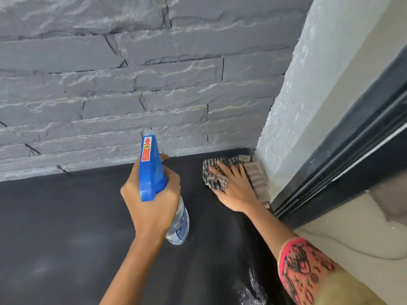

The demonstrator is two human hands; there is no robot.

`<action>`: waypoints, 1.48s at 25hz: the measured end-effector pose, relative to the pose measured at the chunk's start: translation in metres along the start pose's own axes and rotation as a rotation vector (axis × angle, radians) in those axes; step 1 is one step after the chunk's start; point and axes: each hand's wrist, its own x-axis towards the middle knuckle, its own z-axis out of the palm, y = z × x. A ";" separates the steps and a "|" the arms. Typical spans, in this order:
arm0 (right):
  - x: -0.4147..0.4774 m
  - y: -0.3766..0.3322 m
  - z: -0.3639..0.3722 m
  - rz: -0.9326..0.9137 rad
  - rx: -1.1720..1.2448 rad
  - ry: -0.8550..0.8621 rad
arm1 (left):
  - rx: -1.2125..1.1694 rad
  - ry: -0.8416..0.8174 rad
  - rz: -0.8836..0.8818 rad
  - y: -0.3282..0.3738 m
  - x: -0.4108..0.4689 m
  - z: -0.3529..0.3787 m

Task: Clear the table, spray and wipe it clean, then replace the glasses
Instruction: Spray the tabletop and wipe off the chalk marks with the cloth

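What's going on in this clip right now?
A person is cleaning a dark table set against a grey stone wall. The left hand grips a blue-topped spray bottle, held above the surface. The right hand presses flat on a checked cloth in the far right corner. No glasses are in view.

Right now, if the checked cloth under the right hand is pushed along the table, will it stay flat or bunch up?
The checked cloth is probably floppy: it already lies crumpled in folds under the right hand. It will likely bunch where no palm presses it. On the dark table, which looks smooth, it should slide easily, perhaps more so over the wet streaks near the front edge.
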 end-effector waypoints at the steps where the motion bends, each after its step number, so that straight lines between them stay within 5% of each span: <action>1: 0.020 0.002 0.001 0.023 -0.009 0.014 | -0.006 0.010 0.003 -0.003 0.001 0.002; 4: 0.049 -0.007 0.003 0.097 -0.005 0.075 | 0.001 0.037 0.011 -0.008 -0.003 0.007; 11: 0.055 -0.016 0.004 -0.154 0.020 0.017 | 0.049 0.051 -0.029 -0.017 -0.004 0.007; 15: 0.042 0.022 0.004 0.274 0.044 0.196 | 0.002 0.051 -0.044 -0.017 -0.004 0.004; 18: 0.043 0.028 0.000 0.510 0.079 0.170 | -0.004 0.062 -0.036 -0.017 -0.004 0.006; 29: -0.101 0.004 0.008 0.174 -0.045 0.072 | -0.047 0.058 -0.031 -0.016 -0.004 0.005; 37: 0.038 0.050 -0.004 0.340 0.068 0.030 | -0.031 0.062 -0.013 -0.018 -0.006 0.006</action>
